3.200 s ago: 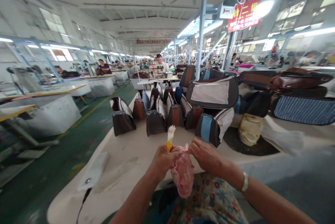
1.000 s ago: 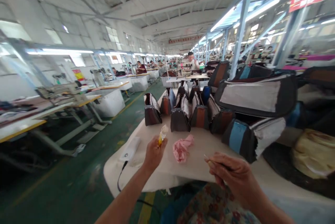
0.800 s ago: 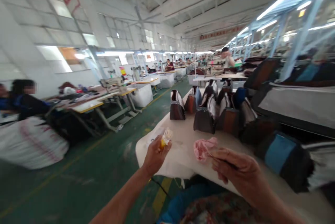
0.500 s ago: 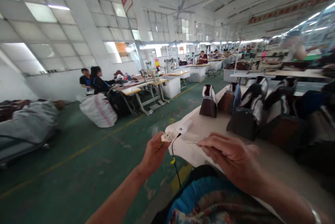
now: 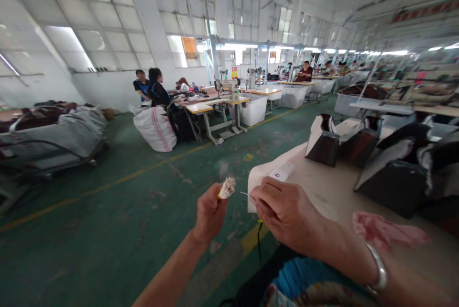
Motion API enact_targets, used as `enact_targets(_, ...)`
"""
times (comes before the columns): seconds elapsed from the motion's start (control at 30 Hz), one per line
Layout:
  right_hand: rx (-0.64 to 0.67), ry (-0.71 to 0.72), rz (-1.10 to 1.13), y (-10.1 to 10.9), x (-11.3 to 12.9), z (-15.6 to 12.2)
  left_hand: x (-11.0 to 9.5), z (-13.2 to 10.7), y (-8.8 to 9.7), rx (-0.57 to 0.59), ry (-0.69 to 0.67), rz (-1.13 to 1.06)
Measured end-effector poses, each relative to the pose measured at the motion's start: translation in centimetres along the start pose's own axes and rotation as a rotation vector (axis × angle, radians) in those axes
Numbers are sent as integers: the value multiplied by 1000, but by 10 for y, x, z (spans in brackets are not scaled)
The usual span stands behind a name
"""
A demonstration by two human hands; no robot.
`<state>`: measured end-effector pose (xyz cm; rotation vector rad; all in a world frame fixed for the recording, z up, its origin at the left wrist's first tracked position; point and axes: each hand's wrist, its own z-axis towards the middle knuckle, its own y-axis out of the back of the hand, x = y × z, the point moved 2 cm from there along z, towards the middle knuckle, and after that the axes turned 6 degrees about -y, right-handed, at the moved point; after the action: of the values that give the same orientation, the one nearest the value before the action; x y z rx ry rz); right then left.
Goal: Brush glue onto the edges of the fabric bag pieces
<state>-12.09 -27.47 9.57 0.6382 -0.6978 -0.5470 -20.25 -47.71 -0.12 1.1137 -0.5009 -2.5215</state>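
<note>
My left hand (image 5: 211,213) is closed around a short yellow-edged thing with a frayed, off-white fibrous end (image 5: 227,188) pointing up; its exact kind does not show. Close by on the right, my right hand (image 5: 289,209) pinches a thin metal tool, of which only the slim tip (image 5: 243,193) sticks out toward the frayed end. A small gap separates the tip from the fibres. Behind the right hand, a white box-shaped device (image 5: 283,171) with a small round mark lies on the pale tabletop (image 5: 301,158). Below hangs a black cable (image 5: 259,242).
Several dark, part-made bags (image 5: 322,140) stand on the table to the right, with a pink cloth (image 5: 387,229) nearer me. Across the green floor (image 5: 143,202) are sewing tables (image 5: 201,107), a white sack (image 5: 156,127), a loaded cart (image 5: 71,130) and several people farther off.
My right hand has moved left, bringing the tool's tip near the frayed end. The view has swung, so the room sits farther right, and the pink cloth is now visible.
</note>
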Motion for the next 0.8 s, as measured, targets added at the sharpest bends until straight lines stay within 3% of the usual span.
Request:
enact_targets(0.17,44,38,-32,-29,10,20,27,-16,11,-16,-11,-17)
enact_targets(0.37,91,136,-153,-60,18,33,37,-37,21,29,-2,-18)
enact_targets(0.57,-144,56,-150,-43,-4,58,50,-67,21,73,88,81)
enact_targets(0.67,-20,39,-36,-42,-2,59,57,-74,24,59,142,135)
enact_targets(0.8,200,89,-108,-65,13,42,61,-74,30,63,163,186)
